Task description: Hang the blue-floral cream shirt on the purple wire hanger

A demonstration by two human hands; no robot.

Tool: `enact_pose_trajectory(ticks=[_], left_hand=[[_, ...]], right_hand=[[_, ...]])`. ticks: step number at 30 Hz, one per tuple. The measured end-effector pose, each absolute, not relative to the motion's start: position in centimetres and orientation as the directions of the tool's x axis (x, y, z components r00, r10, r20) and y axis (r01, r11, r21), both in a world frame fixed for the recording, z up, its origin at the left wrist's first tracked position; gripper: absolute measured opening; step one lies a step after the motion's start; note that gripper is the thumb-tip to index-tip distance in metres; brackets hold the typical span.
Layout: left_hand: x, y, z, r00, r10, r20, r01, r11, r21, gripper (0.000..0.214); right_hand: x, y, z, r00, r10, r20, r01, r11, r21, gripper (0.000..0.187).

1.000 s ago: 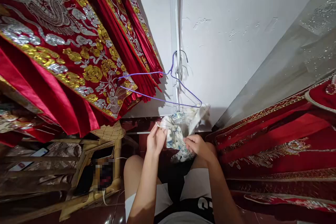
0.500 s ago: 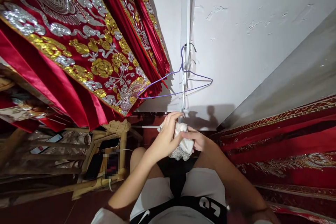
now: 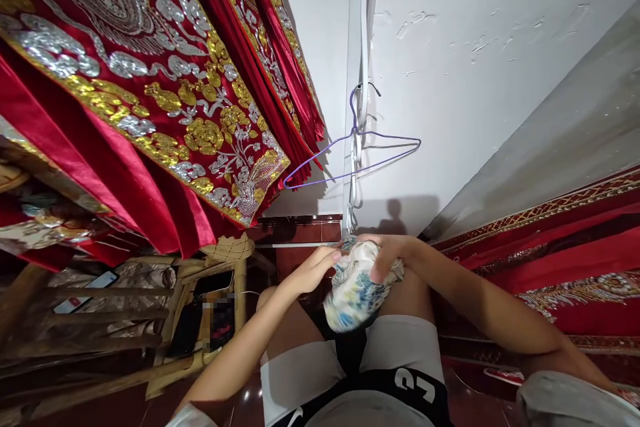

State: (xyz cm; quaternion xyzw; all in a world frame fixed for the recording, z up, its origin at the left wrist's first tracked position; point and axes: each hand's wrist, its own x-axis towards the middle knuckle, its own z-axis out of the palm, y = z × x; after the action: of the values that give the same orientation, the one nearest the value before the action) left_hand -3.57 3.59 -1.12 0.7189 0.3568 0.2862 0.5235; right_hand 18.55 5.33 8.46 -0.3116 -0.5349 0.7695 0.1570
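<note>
A small white cloth with a blue and green flower print [image 3: 356, 287] is bunched up in front of my knees. My right hand [image 3: 383, 255] is closed over its top and grips it. My left hand [image 3: 316, 268] touches the cloth's left side, fingers curled against it. Above the hands a bare purple wire hanger [image 3: 350, 160] hangs from a cord on the white wall, with nothing on it.
Red garments with gold and silver embroidery [image 3: 150, 93] hang at the left. More red embroidered cloth [image 3: 565, 260] lies at the right. A bamboo rack [image 3: 165, 320] with phones on it stands at the lower left. The floor is dark red tile.
The cloth came off the purple hanger and was gathered into a ball. The empty hanger swung level. My right hand has moved onto the top of the bundle.
</note>
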Motion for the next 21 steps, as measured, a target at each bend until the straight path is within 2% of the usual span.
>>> enact_pose_trajectory(ticks=[2, 3, 4, 6, 8, 9, 11, 13, 16, 19, 21], left_hand=[[-4.7, 4.3, -1.3, 0.681, 0.732, 0.009, 0.352, -0.339, 0.872, 0.058], [-5.4, 4.6, -1.3, 0.719, 0.695, -0.016, 0.408, -0.403, 0.819, 0.057], [-6.2, 5.0, -1.2, 0.73, 0.681, -0.055, 0.473, -0.445, 0.761, 0.057], [-7.7, 5.8, -1.1, 0.686, 0.715, -0.137, 0.616, -0.471, 0.632, 0.053], [-9.0, 6.6, -0.7, 0.618, 0.766, -0.176, 0.725, -0.47, 0.503, 0.045], [-9.5, 6.9, -0.3, 0.576, 0.799, -0.17, 0.77, -0.461, 0.442, 0.041], [-10.0, 7.7, 0.8, 0.479, 0.869, -0.122, 0.843, -0.417, 0.339, 0.037], [-10.2, 8.3, 2.3, 0.399, 0.915, -0.052, 0.884, -0.369, 0.286, 0.038], [-10.2, 9.3, 4.5, 0.338, 0.939, 0.065, 0.88, -0.34, 0.332, 0.038], [-10.1, 10.6, 5.7, 0.272, 0.94, 0.204, 0.857, -0.334, 0.393, 0.036], [-9.7, 11.6, 5.8, 0.238, 0.934, 0.267, 0.861, -0.33, 0.386, 0.034]], right_hand=[[20.5, 6.3, 11.0, -0.878, 0.325, -0.352, 0.289, -0.228, -0.93, 0.02], [21.6, 6.9, 12.1, -0.896, 0.272, -0.351, 0.33, -0.122, -0.936, 0.018], [22.7, 7.8, 13.1, -0.885, 0.329, -0.33, 0.337, -0.038, -0.941, 0.018], [24.2, 9.8, 13.9, -0.778, 0.582, -0.235, 0.383, 0.144, -0.912, 0.014], [24.8, 12.0, 12.9, -0.564, 0.824, -0.044, 0.482, 0.286, -0.828, 0.014], [24.8, 13.1, 11.8, -0.45, 0.89, 0.069, 0.53, 0.328, -0.782, 0.019], [24.5, 15.0, 9.0, -0.265, 0.928, 0.263, 0.575, 0.371, -0.729, 0.033], [24.4, 16.3, 6.4, -0.182, 0.923, 0.337, 0.596, 0.377, -0.709, 0.04], [25.5, 17.0, 4.3, -0.169, 0.932, 0.32, 0.627, 0.352, -0.694, 0.031], [27.2, 16.4, 4.8, -0.183, 0.934, 0.306, 0.588, 0.354, -0.728, 0.019], [27.9, 15.6, 5.6, -0.197, 0.932, 0.302, 0.552, 0.361, -0.752, 0.016]])
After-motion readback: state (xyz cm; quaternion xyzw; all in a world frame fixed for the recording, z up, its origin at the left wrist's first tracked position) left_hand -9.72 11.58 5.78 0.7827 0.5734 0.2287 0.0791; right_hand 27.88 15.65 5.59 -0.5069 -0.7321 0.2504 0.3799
